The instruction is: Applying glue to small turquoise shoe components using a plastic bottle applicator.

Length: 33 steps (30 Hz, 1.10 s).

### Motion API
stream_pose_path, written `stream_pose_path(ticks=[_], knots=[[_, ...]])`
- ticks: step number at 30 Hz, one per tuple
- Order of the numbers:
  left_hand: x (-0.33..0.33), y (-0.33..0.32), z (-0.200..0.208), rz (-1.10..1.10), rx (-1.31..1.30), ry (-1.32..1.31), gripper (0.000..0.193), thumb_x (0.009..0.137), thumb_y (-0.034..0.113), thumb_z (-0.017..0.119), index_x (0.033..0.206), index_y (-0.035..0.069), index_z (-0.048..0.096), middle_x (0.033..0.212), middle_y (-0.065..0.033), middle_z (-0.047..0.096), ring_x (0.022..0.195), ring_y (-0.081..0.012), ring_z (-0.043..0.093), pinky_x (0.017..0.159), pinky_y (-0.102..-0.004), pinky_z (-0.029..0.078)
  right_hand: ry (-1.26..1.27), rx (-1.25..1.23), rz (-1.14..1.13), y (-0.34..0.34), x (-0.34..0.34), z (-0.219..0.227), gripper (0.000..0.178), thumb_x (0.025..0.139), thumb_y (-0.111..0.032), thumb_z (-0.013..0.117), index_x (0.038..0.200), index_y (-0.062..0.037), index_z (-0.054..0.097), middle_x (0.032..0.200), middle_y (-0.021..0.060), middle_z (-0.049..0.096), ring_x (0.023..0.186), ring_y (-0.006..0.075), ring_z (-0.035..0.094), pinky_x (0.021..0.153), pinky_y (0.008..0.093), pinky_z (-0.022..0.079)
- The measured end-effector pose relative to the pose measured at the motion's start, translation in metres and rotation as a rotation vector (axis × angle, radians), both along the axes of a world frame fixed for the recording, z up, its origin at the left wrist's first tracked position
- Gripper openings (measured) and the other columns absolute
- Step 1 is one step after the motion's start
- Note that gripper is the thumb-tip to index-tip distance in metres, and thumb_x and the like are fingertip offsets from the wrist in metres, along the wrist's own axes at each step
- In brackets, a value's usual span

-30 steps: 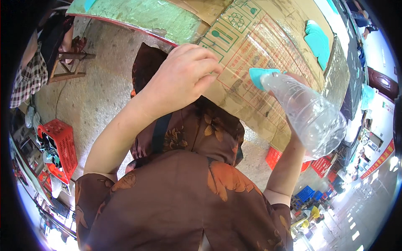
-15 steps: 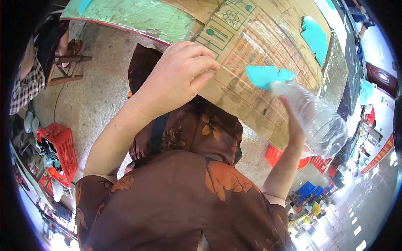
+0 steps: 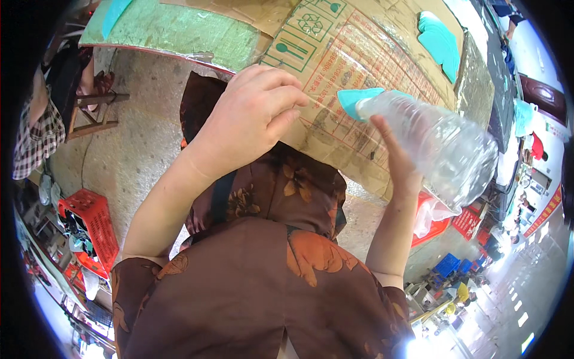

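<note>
A clear plastic bottle lies tilted in my right hand, its narrow neck pointing left over the cardboard. My fingers are mostly hidden behind it; the thumb shows near the neck. Just beneath the neck, a turquoise cut-out piece rests on the flattened cardboard, partly covered by the bottle. My left hand hovers at the cardboard's near left edge, fingers loosely curled and thumb a little apart, with nothing visible in it.
Turquoise pieces lie stacked at the far right of the cardboard. A green board adjoins it on the left. On the floor stand red crates, and a wooden stool with a seated person is at far left.
The bottle and my right hand have shifted slightly left, and the bottle now covers more of the turquoise piece. My left hand has barely moved. The whole view has turned a little.
</note>
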<state>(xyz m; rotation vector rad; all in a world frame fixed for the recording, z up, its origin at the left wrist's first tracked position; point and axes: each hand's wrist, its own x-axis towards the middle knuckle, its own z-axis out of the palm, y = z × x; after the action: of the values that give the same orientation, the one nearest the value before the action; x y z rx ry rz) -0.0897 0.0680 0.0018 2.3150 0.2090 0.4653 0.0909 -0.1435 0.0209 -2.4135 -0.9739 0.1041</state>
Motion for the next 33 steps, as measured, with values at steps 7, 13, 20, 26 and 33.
stream_pose_path(ticks=[7, 13, 20, 26, 33], knots=[[-0.004, 0.002, 0.005, 0.076, -0.072, 0.105, 0.014, 0.085, 0.008, 0.066, 0.098, 0.004, 0.068, 0.101, -0.0093, 0.063, 0.101, -0.0281, 0.059, 0.088, -0.037, 0.047, -0.093, 0.264, 0.068, 0.019, -0.001, -0.004, 0.045, 0.076, -0.019, 0.087, 0.109, 0.0003, 0.063, 0.103, 0.0072, 0.063, 0.099, 0.0192, 0.059, 0.086, 0.0339, 0.049], [-0.001, -0.001, 0.009, 0.055, -0.201, 0.165, 0.016, 0.088, 0.011, 0.066, 0.101, 0.003, 0.068, 0.092, -0.0085, 0.061, 0.085, -0.0236, 0.059, 0.075, -0.0323, 0.047, 0.204, 0.391, -0.061, 0.016, 0.02, -0.005, 0.041, 0.08, -0.016, 0.083, 0.111, 0.0008, 0.063, 0.103, 0.0075, 0.065, 0.095, 0.0172, 0.061, 0.085, 0.0312, 0.05], [0.013, -0.004, 0.012, -0.07, -0.386, 0.236, 0.019, 0.09, 0.014, 0.065, 0.105, 0.002, 0.068, 0.08, -0.0063, 0.055, 0.072, -0.0158, 0.053, 0.066, -0.0293, 0.044, -0.527, 0.011, 0.252, 0.015, 0.015, -0.002, 0.038, 0.08, -0.013, 0.082, 0.11, 0.0012, 0.065, 0.102, 0.0089, 0.067, 0.09, 0.0176, 0.065, 0.081, 0.0316, 0.053], [0.011, 0.0, 0.015, -0.085, -0.374, 0.344, 0.021, 0.089, 0.014, 0.064, 0.106, 0.002, 0.068, 0.079, -0.0063, 0.056, 0.072, -0.0157, 0.053, 0.067, -0.0284, 0.044, 0.21, 0.448, -0.091, 0.01, 0.033, 0.002, 0.037, 0.079, -0.012, 0.083, 0.109, 0.0017, 0.067, 0.102, 0.0083, 0.068, 0.092, 0.0178, 0.064, 0.083, 0.0321, 0.052], [0.01, -0.003, 0.007, -0.154, -0.364, 0.239, 0.02, 0.09, 0.015, 0.064, 0.106, 0.003, 0.068, 0.082, -0.0057, 0.057, 0.073, -0.015, 0.052, 0.068, -0.0269, 0.044, 0.234, 0.474, -0.049, 0.015, 0.037, -0.005, 0.038, 0.078, -0.012, 0.084, 0.106, 0.0058, 0.065, 0.098, 0.0085, 0.068, 0.089, 0.0165, 0.064, 0.081, 0.0313, 0.051]])
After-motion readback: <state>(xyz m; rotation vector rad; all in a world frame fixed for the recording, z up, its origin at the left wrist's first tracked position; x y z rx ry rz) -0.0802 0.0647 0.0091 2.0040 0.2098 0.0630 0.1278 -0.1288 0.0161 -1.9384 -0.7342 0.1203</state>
